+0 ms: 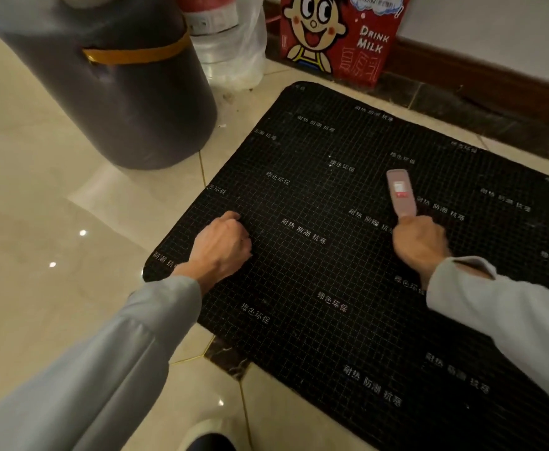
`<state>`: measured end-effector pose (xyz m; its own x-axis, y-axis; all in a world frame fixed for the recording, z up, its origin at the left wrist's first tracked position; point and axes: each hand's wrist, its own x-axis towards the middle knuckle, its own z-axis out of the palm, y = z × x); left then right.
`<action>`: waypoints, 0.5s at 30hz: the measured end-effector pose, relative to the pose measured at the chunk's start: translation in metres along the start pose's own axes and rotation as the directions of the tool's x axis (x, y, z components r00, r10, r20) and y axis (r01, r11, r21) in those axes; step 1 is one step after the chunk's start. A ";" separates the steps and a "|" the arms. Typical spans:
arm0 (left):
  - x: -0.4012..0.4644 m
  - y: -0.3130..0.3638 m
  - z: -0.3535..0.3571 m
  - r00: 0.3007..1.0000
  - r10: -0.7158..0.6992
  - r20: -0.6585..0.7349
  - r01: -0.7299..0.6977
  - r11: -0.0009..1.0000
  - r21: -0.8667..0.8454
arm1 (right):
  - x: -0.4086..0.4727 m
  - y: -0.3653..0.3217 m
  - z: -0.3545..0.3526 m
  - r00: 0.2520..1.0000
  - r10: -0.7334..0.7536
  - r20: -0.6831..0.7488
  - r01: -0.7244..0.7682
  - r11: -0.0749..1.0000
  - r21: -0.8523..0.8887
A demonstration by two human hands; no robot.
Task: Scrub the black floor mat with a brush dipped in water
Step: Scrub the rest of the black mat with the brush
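The black floor mat (315, 265) with a fine grid and white printed characters lies on the tiled floor. My right hand (421, 242) grips the handle of a pale pink brush (400, 193), whose head rests flat on the mat's middle right. My left hand (222, 245) presses on the mat near its left edge with fingers curled under, holding nothing visible. Both arms wear light grey sleeves.
A large dark barrel (110, 83) with a yellow band stands at the upper left, beside clear plastic water jugs (231, 43). A red milk carton box (341, 34) leans against the dark baseboard (481, 79). Glossy beige tiles (55, 222) surround the mat. A shoe tip (211, 437) shows at the bottom.
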<state>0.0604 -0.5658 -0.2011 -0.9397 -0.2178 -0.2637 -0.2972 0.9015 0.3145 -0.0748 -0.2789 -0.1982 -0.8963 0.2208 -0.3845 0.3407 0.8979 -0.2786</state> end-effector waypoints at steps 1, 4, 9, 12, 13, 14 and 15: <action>0.001 -0.002 -0.002 1.000 0.005 0.007 -0.005 1.000 0.003 | -0.014 -0.001 0.011 0.998 -0.048 0.036 0.048 0.999 -0.013; 0.006 -0.006 -0.013 0.997 0.028 0.068 -0.030 0.999 0.032 | -0.078 0.012 0.042 0.934 -0.322 0.156 0.343 0.928 -0.143; 0.013 -0.018 -0.017 0.981 0.035 0.190 -0.044 0.998 0.043 | -0.198 0.044 0.055 0.569 -0.622 0.537 0.781 0.614 -0.117; 0.012 -0.021 -0.015 0.975 0.037 0.221 -0.041 0.999 0.016 | -0.191 0.035 0.051 0.569 -0.645 0.510 0.780 0.619 -0.088; 0.011 -0.021 -0.015 0.973 0.031 0.228 -0.032 0.999 0.003 | -0.181 0.027 0.052 0.602 -0.647 0.469 0.764 0.638 -0.100; 0.010 -0.020 -0.015 0.972 0.027 0.233 -0.025 1.000 -0.012 | -0.173 0.019 0.052 0.632 -0.652 0.419 0.750 0.651 -0.118; 0.009 -0.019 -0.015 0.972 0.023 0.234 -0.018 1.000 -0.024 | -0.169 0.012 0.054 0.646 -0.659 0.385 0.746 0.651 -0.139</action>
<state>0.0553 -0.5906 -0.1962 -0.8807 -0.1031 -0.4623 -0.2840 0.8961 0.3411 0.0962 -0.3262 -0.1837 -0.6946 -0.5956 -0.4034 -0.4866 0.8021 -0.3463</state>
